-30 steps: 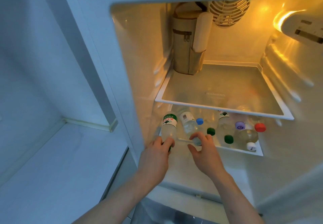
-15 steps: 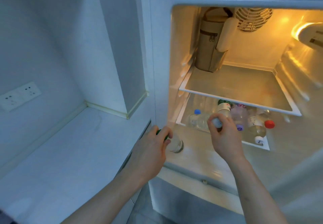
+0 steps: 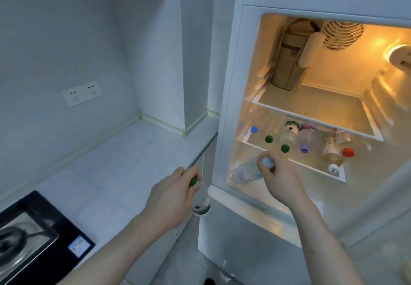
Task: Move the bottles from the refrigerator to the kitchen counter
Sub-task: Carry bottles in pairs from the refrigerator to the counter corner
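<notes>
Left hand grip on green-capped clear bottle, hanging upright

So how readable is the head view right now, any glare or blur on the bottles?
Head view: warm glare from the fridge lamp washes out the right wall; the bottle in the right hand is smeared; wide-angle bending at the edges; the counter is dim, bluish.

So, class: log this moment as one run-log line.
left hand: holds green-capped bottle by its cap | right hand: holds white-capped bottle at refrigerator opening | counter: no bottles yet
</notes>
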`<state>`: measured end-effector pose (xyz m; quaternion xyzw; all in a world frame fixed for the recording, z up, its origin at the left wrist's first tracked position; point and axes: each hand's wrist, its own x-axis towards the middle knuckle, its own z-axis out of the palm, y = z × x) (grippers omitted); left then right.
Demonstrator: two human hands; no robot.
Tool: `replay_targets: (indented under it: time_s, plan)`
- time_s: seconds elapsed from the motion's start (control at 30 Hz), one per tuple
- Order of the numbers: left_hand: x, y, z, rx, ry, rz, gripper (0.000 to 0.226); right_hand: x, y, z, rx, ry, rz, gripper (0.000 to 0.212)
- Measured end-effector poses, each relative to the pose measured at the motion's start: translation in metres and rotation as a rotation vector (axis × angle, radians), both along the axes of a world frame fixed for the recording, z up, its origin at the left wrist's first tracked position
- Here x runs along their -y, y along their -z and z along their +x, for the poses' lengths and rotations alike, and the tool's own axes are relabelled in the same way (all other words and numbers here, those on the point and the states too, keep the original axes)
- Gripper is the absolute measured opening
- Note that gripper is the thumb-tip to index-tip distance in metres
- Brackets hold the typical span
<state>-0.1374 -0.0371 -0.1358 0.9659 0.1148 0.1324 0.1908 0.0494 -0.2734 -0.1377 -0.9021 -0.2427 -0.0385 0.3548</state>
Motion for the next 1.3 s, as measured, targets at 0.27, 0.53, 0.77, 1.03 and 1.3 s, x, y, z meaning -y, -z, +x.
replay_targets:
  time_s: [0.27, 0.53, 0.77, 1.03, 1.3]
  plan:
    - [-0.022, 0.005, -0.058, -0.035, -0.142, -0.046, 0.009, -0.052, -0.015, -0.04, -0.072, -0.381, -0.161, 0.003]
    - [-0.054, 0.014, -0.123, -0.06, -0.465, -0.114, 0.01, -0.151, -0.011, -0.073, -0.173, -0.798, -0.236, 0.004]
    - [-0.078, 0.026, -0.179, -0.112, -0.807, -0.164, 0.013, -0.239, 0.0, -0.095, -0.168, -1.072, -0.316, 0.006]
    - [-0.063, 0.034, -0.265, -0.06, -1.148, -0.256, 0.018, -0.318, 0.008, -0.159, -0.097, -1.353, -0.405, 0.004]
    - [-0.012, 0.025, -0.393, 0.034, -1.481, -0.239, 0.017, -0.367, -0.007, -0.313, -0.008, -1.703, -0.394, 0.011]
